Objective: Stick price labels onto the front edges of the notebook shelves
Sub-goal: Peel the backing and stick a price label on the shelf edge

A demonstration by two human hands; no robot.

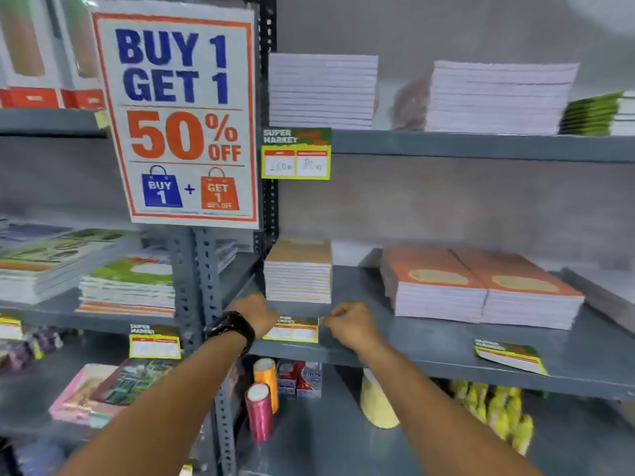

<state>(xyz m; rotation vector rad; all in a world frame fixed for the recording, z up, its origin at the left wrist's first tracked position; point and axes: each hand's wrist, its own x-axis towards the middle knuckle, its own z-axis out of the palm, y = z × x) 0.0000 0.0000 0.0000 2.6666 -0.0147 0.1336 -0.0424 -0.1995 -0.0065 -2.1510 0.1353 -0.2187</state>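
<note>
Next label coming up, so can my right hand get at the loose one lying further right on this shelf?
Probably yes. The loose label lies uncovered at the shelf edge, nothing between it and the right hand.

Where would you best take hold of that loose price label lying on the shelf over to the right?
Take the loose price label by its front edge, coming from the front: that edge seems to overhang the shelf lip, so a hand could probably pinch it above and below. The rest lies flat on the shelf, leaving little to grip.
</note>
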